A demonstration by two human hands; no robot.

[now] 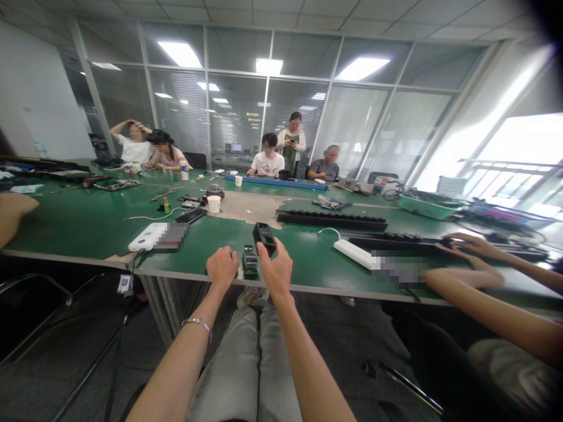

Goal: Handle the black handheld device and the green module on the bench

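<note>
My right hand [277, 269] grips a small black box-shaped casing [264, 237] with openings in its upper face, tilted just above the table. Between my hands, near the front edge, a green circuit board [250, 261] with raised components lies on the table. My left hand [222, 266] is curled with its knuckles up, just left of the board. Its fingertips are hidden, so whether anything is inside them does not show.
The green table [303, 264] bears a white power bank [147, 237], a paper cup [214, 204], a white power strip [354, 255] and black slotted rails [332, 220]. A co-worker's hands [472, 245] work at the right. Several people sit or stand across the table.
</note>
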